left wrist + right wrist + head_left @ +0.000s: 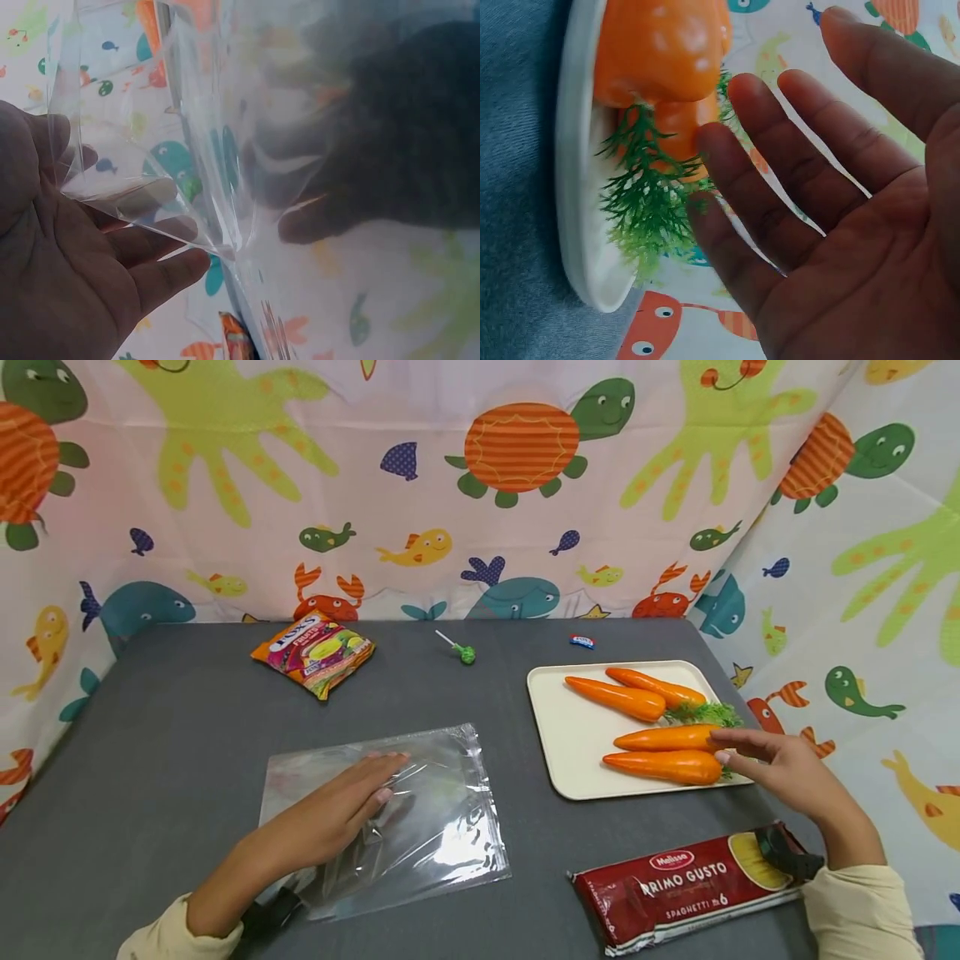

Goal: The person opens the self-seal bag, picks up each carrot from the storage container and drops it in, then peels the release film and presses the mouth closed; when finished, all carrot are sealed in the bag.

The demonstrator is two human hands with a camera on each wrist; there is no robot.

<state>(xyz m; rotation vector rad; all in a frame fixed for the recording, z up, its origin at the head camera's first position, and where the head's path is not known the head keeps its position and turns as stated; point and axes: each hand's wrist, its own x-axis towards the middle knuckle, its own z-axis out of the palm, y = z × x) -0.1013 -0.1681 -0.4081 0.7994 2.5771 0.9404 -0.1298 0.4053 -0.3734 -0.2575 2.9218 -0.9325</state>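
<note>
A clear plastic bag (pixel 390 818) lies flat on the grey table (pixel 165 718). My left hand (pixel 345 806) rests on it with straight fingers; in the left wrist view the bag (pixel 202 127) crinkles against my open palm (pixel 67 277). A cream tray (pixel 570 735) at the right carries several orange toy carrots (pixel 663 766) with green tops. My right hand (pixel 772 766) hovers open at the tray's right edge, fingertips next to the nearest carrot's top. The right wrist view shows spread fingers (pixel 780 172) beside the carrot (pixel 664 52) and its leaves (pixel 649 202).
A red spaghetti packet (pixel 690 889) lies near the front right. An orange candy bag (pixel 315 653), a green lollipop (pixel 465 653) and a small wrapped sweet (pixel 581 641) sit toward the back. Patterned curtains (pixel 480 485) close off the back and sides.
</note>
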